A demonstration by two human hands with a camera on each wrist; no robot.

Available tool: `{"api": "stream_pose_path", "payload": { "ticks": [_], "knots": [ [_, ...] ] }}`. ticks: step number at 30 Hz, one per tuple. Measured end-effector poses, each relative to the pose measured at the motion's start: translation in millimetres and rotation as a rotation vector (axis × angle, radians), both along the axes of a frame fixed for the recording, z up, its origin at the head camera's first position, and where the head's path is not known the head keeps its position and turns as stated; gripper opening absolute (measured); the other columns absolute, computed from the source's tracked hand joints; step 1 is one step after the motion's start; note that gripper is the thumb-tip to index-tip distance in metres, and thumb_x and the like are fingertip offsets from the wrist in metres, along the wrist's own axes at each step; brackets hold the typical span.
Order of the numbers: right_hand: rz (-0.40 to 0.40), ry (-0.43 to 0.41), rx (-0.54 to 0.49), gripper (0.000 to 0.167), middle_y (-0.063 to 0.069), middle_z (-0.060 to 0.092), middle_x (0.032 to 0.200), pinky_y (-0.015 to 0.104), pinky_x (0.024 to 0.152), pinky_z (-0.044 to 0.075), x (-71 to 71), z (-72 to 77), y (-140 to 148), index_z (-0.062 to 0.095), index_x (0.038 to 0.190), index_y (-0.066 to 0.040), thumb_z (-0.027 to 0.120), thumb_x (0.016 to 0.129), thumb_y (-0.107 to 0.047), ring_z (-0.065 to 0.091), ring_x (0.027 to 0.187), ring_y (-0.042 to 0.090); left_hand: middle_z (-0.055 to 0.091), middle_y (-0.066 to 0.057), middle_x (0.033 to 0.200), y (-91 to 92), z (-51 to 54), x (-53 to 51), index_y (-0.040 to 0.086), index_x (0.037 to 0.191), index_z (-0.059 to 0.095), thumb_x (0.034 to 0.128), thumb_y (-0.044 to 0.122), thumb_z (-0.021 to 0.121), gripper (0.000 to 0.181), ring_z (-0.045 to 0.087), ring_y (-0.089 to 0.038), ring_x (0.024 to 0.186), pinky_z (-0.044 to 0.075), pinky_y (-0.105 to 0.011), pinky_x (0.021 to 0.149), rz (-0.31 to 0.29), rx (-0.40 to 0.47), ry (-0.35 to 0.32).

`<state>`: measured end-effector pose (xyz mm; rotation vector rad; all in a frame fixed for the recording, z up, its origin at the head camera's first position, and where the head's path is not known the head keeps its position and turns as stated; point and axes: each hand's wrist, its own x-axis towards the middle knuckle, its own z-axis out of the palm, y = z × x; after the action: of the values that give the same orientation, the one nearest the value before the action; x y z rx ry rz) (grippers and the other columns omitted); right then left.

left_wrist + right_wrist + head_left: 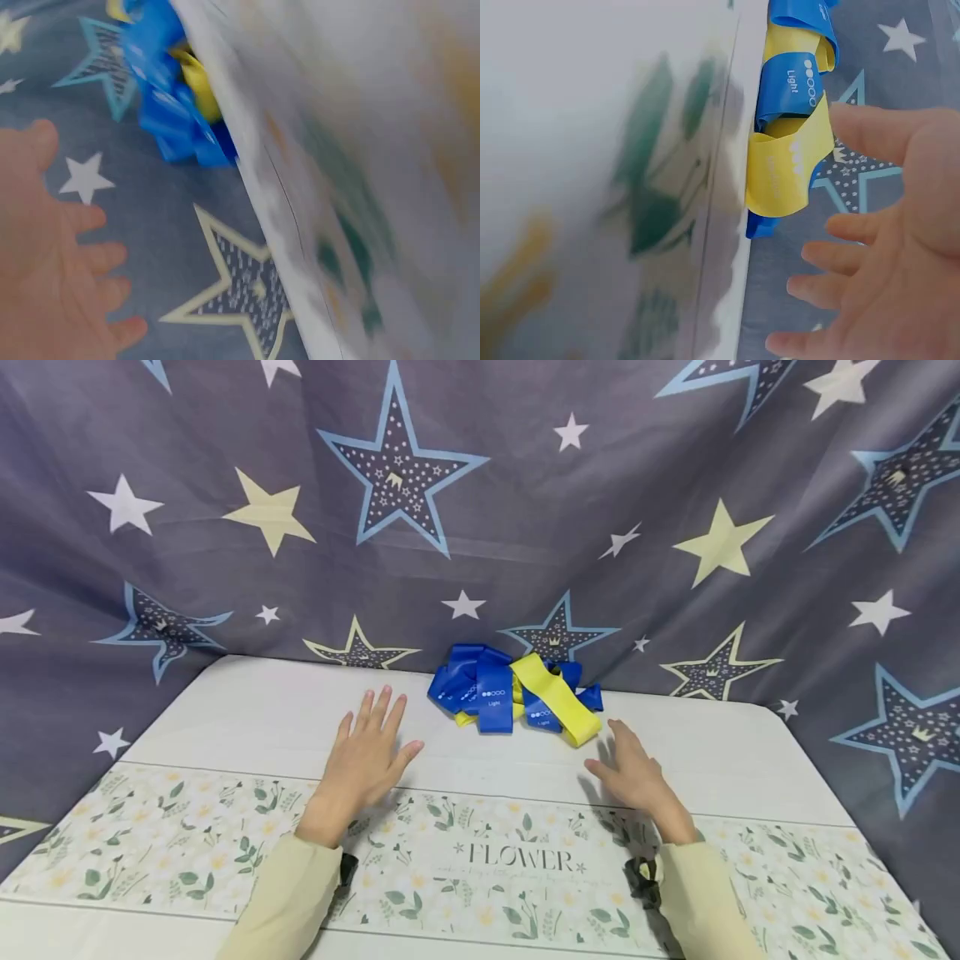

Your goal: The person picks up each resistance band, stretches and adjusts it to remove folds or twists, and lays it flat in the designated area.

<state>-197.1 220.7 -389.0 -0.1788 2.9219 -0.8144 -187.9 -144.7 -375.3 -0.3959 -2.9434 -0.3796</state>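
A heap of flat resistance bands lies at the far side of the table, with blue bands [495,697] printed "Light" tangled among yellow bands [558,697]. To the left of the heap, my left hand [360,764] is held with its fingers spread, touching none of it. My right hand [637,777] is just in front of the heap's right end, fingers extended and nothing held. In the right wrist view a yellow band [780,176] loops over a blue one beside the thumb. The left wrist view shows the blue bands [161,82] blurred, beyond the left hand [60,255].
The white table [300,702] carries a floral strip with the word "FLOWER" [520,857]. Directly behind its far edge hangs a dark grey cloth [525,518] with star prints, which also runs along both sides. Dark straps [643,881] circle the wrists.
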Motion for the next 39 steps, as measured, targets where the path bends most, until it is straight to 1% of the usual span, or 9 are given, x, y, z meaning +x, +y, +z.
{"api": "stream_pose_path", "payload": {
  "ticks": [8,11,15,19,23,27,31,35,39],
  "knots": [
    [-0.041,-0.097,-0.150,0.074,0.036,0.014,0.151,0.060,0.112,0.018,-26.9,0.8,2.1,0.009,0.147,0.012,0.051,0.096,-0.023,0.017,0.139,0.051,0.020,-0.027,0.154,16.0,8.6,1.6,-0.002,0.149,0.020,0.1004,0.043,0.039,0.069,0.016,-0.043,0.143,0.024,-0.061,0.109,-0.058,0.121,-0.059],
    [-0.086,-0.145,-0.195,0.073,0.034,0.021,0.149,0.059,0.109,0.027,-33.7,-1.6,2.4,0.012,0.147,0.009,0.052,0.096,-0.023,0.025,0.137,0.048,0.022,-0.028,0.153,22.8,8.1,2.3,-0.002,0.149,0.020,0.1006,0.042,0.039,0.068,0.017,-0.043,0.143,0.025,-0.062,0.108,-0.080,0.175,-0.086],
    [-0.155,-0.138,-0.212,0.063,0.034,0.043,0.134,0.050,0.093,0.046,-38.6,-6.1,3.7,0.028,0.142,0.010,0.056,0.093,-0.019,0.050,0.118,0.043,0.023,-0.027,0.153,32.3,8.9,3.9,-0.002,0.149,0.020,0.1010,0.039,0.040,0.066,0.018,-0.044,0.143,0.023,-0.063,0.107,-0.111,0.239,-0.130],
    [-0.214,-0.082,-0.210,0.044,0.029,0.057,0.115,0.036,0.075,0.049,-40.8,-8.9,2.7,0.050,0.125,0.011,0.058,0.090,-0.013,0.057,0.094,0.032,0.022,-0.025,0.154,41.4,11.0,4.0,0.001,0.150,0.019,0.1014,0.040,0.038,0.066,0.018,-0.042,0.143,0.022,-0.063,0.109,-0.141,0.275,-0.171],
    [-0.268,-0.085,-0.313,0.031,0.017,0.062,0.098,0.026,0.065,0.044,-40.1,-7.0,-1.9,0.059,0.112,0.010,0.058,0.090,-0.013,0.054,0.079,0.019,0.021,-0.020,0.156,50.5,13.6,4.6,0.004,0.151,0.017,0.1014,0.042,0.037,0.066,0.018,-0.036,0.145,0.020,-0.062,0.110,-0.160,0.311,-0.216],
    [-0.301,-0.147,-0.482,0.030,0.004,0.058,0.084,0.024,0.062,0.045,-34.7,-0.5,-9.8,0.057,0.112,0.008,0.057,0.092,-0.015,0.051,0.068,0.011,0.020,-0.017,0.157,60.9,15.8,6.3,0.004,0.152,0.016,0.1016,0.042,0.036,0.066,0.019,-0.033,0.145,0.020,-0.060,0.111,-0.187,0.352,-0.263],
    [-0.297,-0.196,-0.627,0.030,0.000,0.053,0.078,0.024,0.061,0.045,-26.6,6.3,-20.2,0.054,0.114,0.006,0.056,0.093,-0.015,0.048,0.063,0.010,0.022,-0.016,0.157,72.0,15.8,7.8,0.004,0.151,0.017,0.1015,0.041,0.038,0.065,0.021,-0.031,0.145,0.020,-0.054,0.114,-0.199,0.413,-0.314],
    [-0.265,-0.214,-0.754,0.031,-0.003,0.055,0.075,0.022,0.060,0.046,-18.9,11.5,-31.1,0.053,0.115,0.008,0.056,0.094,-0.014,0.052,0.064,0.008,0.034,-0.018,0.151,83.3,12.9,7.2,0.001,0.149,0.025,0.1011,0.038,0.041,0.063,0.032,-0.033,0.140,0.027,-0.049,0.113,-0.211,0.470,-0.347],
    [-0.257,-0.228,-0.870,0.032,-0.006,0.058,0.074,0.019,0.058,0.049,-13.1,15.1,-41.0,0.051,0.117,0.009,0.057,0.093,-0.012,0.056,0.062,0.006,0.048,-0.022,0.139,94.2,8.3,5.0,-0.002,0.143,0.035,0.0999,0.031,0.046,0.055,0.047,-0.038,0.127,0.038,-0.051,0.105,-0.241,0.525,-0.354]
  ]
}}
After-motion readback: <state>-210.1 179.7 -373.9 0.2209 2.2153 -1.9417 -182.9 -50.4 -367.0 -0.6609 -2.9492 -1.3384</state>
